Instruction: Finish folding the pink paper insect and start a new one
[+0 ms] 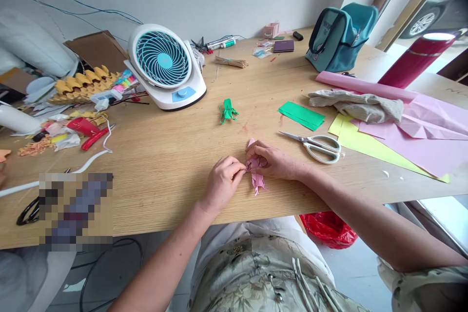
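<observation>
A pink folded paper figure (258, 180) lies near the table's front edge, with thin points at its lower end. My left hand (224, 180) pinches a thin part at its left side between thumb and forefinger. From the right, my right hand (274, 160) grips the middle of the figure and covers much of it. Beyond my hands stands a green folded paper insect (227, 111) with thin bent legs. White-handled scissors (317, 147) lie to the right of my right hand, blades pointing left. Just behind them are green paper strips (302, 115).
A white fan (166, 68) stands at the back left. Pink paper (413, 144), yellow paper (383, 151) and a grey cloth (360, 105) lie at right, near a red flask (417, 61) and teal bag (340, 39). Clutter, including a red glue gun (95, 137), covers the left.
</observation>
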`<state>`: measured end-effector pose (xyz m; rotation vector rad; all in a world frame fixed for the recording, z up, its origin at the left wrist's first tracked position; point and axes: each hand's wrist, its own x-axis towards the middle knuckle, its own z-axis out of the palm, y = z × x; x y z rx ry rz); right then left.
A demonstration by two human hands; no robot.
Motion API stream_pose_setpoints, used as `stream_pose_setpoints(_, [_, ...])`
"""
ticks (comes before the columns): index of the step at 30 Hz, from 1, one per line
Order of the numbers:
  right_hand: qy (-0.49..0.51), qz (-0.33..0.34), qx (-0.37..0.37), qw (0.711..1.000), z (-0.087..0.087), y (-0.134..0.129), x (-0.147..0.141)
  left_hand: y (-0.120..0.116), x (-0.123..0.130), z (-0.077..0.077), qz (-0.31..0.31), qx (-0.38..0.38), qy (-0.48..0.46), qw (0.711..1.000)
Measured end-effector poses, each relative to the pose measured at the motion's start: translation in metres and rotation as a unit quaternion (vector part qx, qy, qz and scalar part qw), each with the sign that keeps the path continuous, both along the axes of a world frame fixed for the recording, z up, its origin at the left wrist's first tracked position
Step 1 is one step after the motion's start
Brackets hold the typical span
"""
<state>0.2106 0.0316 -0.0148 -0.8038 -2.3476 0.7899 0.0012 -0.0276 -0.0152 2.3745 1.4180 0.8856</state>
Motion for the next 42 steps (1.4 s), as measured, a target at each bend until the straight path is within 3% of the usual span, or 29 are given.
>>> stream_pose_setpoints(9, [0.039, 0.009, 0.003, 0.999, -0.004, 0.000, 0.000, 0.000, 0.007, 0.001, -0.011, -0.019, -0.054, 0.998])
stream_pose_setpoints(16, [0.036, 0.006, 0.005, 0.999, -0.002, -0.001, -0.001, -0.003, 0.005, 0.002, -0.060, 0.007, -0.023, 0.998])
stream_pose_setpoints(22, [0.043, 0.006, -0.006, 0.999, -0.003, -0.001, -0.001, 0.002, 0.006, 0.004, -0.039, 0.003, -0.033, 0.999])
stream_pose_setpoints(30, [0.043, -0.001, -0.011, 0.999, -0.001, -0.002, -0.002, -0.006, 0.019, 0.006, -0.015, -0.089, -0.019, 0.996])
stream_pose_setpoints(42, [0.050, 0.011, -0.026, 0.998, 0.004, -0.003, -0.001, -0.017, 0.028, 0.001, 0.019, -0.063, -0.045, 0.997])
